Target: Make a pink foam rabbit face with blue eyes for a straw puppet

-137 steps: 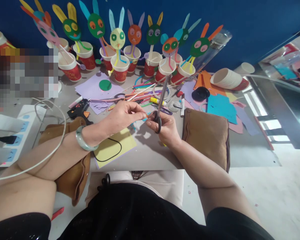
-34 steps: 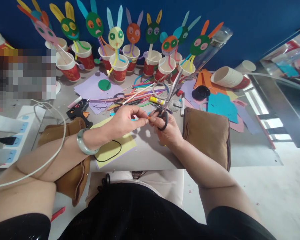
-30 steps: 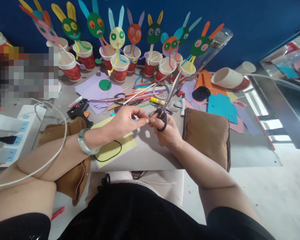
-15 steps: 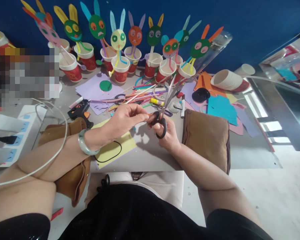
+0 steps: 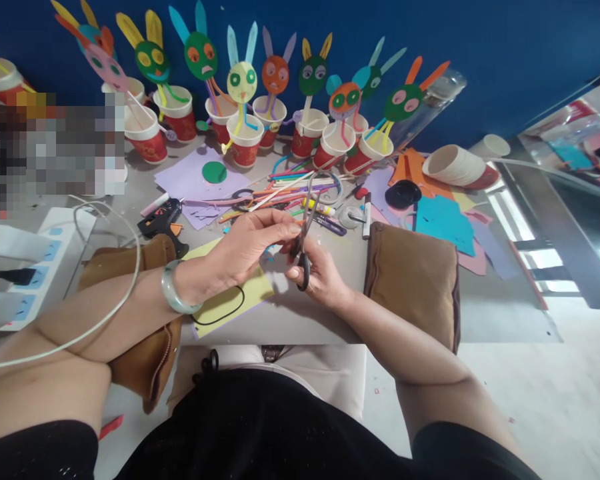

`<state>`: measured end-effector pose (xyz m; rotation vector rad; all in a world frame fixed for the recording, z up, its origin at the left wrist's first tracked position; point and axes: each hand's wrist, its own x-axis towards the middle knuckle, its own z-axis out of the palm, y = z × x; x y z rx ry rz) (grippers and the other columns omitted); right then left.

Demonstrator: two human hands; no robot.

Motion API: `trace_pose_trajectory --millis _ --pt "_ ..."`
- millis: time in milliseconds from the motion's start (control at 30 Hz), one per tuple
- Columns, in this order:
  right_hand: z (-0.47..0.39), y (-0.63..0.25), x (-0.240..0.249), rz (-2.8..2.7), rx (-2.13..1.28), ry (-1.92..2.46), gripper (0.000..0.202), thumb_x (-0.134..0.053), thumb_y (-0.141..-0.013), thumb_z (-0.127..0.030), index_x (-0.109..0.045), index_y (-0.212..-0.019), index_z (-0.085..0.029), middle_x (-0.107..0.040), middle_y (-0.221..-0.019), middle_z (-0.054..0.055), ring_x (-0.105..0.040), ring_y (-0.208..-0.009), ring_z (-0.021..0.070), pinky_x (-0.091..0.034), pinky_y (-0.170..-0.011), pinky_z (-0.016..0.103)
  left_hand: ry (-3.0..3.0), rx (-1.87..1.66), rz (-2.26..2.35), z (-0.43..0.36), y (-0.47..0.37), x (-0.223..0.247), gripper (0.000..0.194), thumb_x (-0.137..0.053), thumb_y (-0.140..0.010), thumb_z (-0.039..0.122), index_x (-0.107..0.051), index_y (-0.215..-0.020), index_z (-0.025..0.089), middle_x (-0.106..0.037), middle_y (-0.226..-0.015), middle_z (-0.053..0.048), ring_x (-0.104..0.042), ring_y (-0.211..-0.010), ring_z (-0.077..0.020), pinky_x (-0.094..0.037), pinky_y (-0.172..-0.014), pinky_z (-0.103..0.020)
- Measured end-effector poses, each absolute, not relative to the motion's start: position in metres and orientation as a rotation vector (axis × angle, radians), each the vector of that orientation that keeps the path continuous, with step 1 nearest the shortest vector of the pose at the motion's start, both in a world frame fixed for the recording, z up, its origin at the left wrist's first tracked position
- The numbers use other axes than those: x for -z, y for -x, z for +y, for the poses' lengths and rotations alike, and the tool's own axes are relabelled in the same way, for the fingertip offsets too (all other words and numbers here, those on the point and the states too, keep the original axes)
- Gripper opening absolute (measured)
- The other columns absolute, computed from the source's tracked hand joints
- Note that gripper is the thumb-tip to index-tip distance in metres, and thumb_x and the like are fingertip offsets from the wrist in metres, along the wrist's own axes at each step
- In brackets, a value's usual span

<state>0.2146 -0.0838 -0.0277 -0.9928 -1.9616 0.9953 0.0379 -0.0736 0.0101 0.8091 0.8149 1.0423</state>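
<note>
Left hand [image 5: 250, 248]: fingers closed on small orange piece [image 5: 301, 223], only partly visible. Right hand [image 5: 326, 279]: fingers gripping black-handled scissors [image 5: 305, 268], blades pointing up and away from body, just beside left fingertips. Beyond fingers: yellow tube [image 5: 324, 208], colored sticks [image 5: 286, 188], then red-and-white cups [image 5: 245, 143] with rabbit-eared paper faces. Left of fingers: black glue gun [image 5: 161, 219]. Below left hand: yellow paper [image 5: 253, 293] on table [image 5: 300, 320], black cord loop [image 5: 223, 323] on it. Right of right hand: brown cushion [image 5: 413, 283].

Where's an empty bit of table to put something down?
Between the yellow paper and right brown cushion, by the table's near edge. Another patch: right of that cushion, below the pink paper. Crowded: around the coloured sticks and cups.
</note>
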Motion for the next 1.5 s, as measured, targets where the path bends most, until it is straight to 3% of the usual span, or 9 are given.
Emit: trace_pose_trajectory --millis 400,1000,1500 --pt "-0.0812 -0.2118 0.0336 -1.95 -0.985 1.087 0.078 -0.052 -0.077 -0.098 -0.064 -0.09 -0.023 -0.067 -0.084 0.006 -0.06 -0.079 0.0231 -0.045 -0.078 0.04 -0.884 -1.006 0.864 -0.0737 -0.035 -0.0043 0.016 -0.082 -0.078 0.03 -0.07 -0.075 0.02 -0.066 -0.072 0.003 -0.06 -0.069 -0.0106 -0.049 -0.069 -0.027" --pt "-0.08 -0.2111 0.0362 -1.969 -0.935 1.074 0.076 -0.049 -0.079 -0.098 -0.062 -0.08 -0.023 -0.066 -0.078 0.006 -0.058 -0.075 0.0224 -0.044 -0.079 0.039 -0.886 -1.007 0.847 -0.0747 -0.0351 -0.0048 0.018 -0.082 -0.078 0.032 -0.069 -0.073 0.02 -0.066 -0.071 0.002 -0.059 -0.068 -0.0106 -0.049 -0.067 -0.027" --pt "-0.084 -0.2105 0.0356 -1.989 -0.945 1.064 0.076 -0.043 -0.083 -0.097 -0.061 -0.083 -0.023 -0.064 -0.078 0.004 -0.056 -0.074 0.0212 -0.044 -0.079 0.039 -0.907 -1.102 0.892 -0.0765 -0.0388 -0.009 0.023 -0.08 -0.075 0.032 -0.062 -0.07 0.021 -0.062 -0.067 0.004 -0.055 -0.063 -0.0099 -0.046 -0.062 -0.027"
